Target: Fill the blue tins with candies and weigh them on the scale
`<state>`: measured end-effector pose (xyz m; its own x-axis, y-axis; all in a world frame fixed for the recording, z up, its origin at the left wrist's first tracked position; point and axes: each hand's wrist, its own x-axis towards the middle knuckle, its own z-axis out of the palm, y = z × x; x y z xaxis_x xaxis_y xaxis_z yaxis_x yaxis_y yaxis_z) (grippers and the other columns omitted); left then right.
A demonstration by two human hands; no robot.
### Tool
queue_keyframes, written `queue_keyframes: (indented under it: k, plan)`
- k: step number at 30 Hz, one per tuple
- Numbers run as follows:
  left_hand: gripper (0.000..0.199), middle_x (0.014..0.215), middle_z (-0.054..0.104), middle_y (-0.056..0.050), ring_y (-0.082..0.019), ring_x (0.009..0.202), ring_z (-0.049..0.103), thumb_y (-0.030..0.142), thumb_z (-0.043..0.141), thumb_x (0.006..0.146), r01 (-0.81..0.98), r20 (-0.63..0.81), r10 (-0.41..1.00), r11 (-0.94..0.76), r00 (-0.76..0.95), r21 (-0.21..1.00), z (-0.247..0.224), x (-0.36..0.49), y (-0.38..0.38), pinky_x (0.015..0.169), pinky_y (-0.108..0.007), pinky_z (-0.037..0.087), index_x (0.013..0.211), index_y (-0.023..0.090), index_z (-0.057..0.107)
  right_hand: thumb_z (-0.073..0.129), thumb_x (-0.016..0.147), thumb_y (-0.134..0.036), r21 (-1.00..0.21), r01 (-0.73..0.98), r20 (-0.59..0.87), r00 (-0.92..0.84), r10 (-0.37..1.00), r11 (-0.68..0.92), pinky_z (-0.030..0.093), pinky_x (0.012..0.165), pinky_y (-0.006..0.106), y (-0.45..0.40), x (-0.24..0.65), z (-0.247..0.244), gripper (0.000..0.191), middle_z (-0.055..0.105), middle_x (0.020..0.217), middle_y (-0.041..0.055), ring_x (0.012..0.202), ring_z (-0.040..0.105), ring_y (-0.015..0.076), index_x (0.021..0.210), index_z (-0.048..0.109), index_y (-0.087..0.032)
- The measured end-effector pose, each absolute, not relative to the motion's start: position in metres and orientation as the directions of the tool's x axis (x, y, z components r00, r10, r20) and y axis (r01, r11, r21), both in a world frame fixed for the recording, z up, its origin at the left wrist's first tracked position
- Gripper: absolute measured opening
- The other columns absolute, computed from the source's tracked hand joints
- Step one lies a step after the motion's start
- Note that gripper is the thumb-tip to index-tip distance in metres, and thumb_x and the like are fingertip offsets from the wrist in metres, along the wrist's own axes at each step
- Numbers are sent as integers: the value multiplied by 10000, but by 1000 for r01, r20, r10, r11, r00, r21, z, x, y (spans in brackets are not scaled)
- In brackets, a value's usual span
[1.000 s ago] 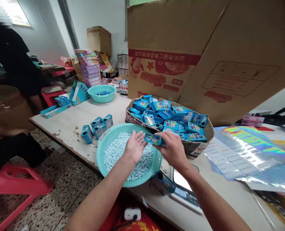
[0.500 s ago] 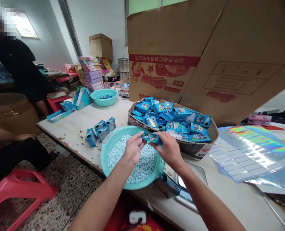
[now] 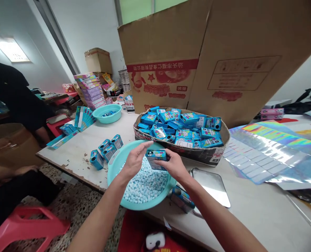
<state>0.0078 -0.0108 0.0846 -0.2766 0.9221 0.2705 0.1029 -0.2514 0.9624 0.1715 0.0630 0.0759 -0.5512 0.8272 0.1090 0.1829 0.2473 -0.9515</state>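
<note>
Over a turquoise basin point(image 3: 112, 175) full of pale blue candies point(image 3: 145, 183), my right hand point(image 3: 174, 164) grips a small blue box point(image 3: 157, 159) by its right end. My left hand point(image 3: 136, 159) is at the box's left side with its fingers stretched out; whether it touches the box is unclear. Several blue boxes point(image 3: 109, 152) stand on the table left of the basin. Another blue box point(image 3: 183, 197) is beside the basin's lower right rim. Behind the basin, a cut-down carton point(image 3: 215, 159) is heaped with blue boxes point(image 3: 184, 127).
A silver scale point(image 3: 213, 185) lies right of the basin. Shiny printed sheets point(image 3: 260, 154) cover the right side. Farther back are a second basin point(image 3: 107, 117), stacked pink boxes point(image 3: 92, 92) and a large carton point(image 3: 163, 52). A person point(image 3: 11, 91) stands at left; another sits nearby.
The held box has turned so its broad side shows. My left hand has let go of its left end and its fingers have straightened. The camera view has shifted slightly right.
</note>
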Motion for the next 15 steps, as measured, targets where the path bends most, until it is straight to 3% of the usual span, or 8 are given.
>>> queue_keyframes:
  k: [3,6,9,11,13,15]
  plan:
    - [376,1290,595,-107,-262,1259,485,315,521,870,255,229,913,-146,-337,956,70,-5,-17,1119,-463,279,1212,189,612,763,656,-388,-980,88,114,-496,861,181,504,829,370,64,185,81,411,716,928,40,857,650,222,991,663,-171]
    - [540,1406,489,-116,-293,1333,387,258,627,773,467,183,929,-12,-323,884,68,-6,-29,1138,-496,218,1301,198,538,757,665,-441,-965,114,181,-370,911,238,487,879,403,63,188,78,461,705,994,55,926,641,245,1034,648,-187]
    - [652,1359,525,-79,-247,1205,513,264,646,767,441,193,963,-93,-188,893,81,5,-37,1006,-389,418,1383,253,435,732,692,-473,-946,148,185,-482,856,288,497,870,419,53,174,74,478,695,1011,67,934,640,255,1069,630,-196]
    - [562,1165,629,-42,-206,1015,603,297,677,754,389,186,965,-101,-186,916,93,8,-43,849,-305,491,1289,261,511,700,727,-484,-936,126,211,-546,811,328,494,902,428,46,167,75,544,652,1149,84,1021,622,260,1184,569,-219]
    - [493,1034,652,-23,-184,908,618,341,727,713,388,200,923,-62,-328,919,104,-3,-55,776,-268,493,1169,242,571,669,757,-489,-908,123,289,-505,813,400,453,985,444,44,173,80,663,537,1343,87,1176,550,264,1336,440,-262]
    - [528,1026,645,-29,-186,890,619,385,754,679,427,255,776,21,-577,904,109,-36,-75,783,-277,490,1147,232,563,627,787,-499,-870,193,341,-428,837,454,421,1028,453,46,197,82,678,479,1409,71,1243,503,265,1386,386,-293]
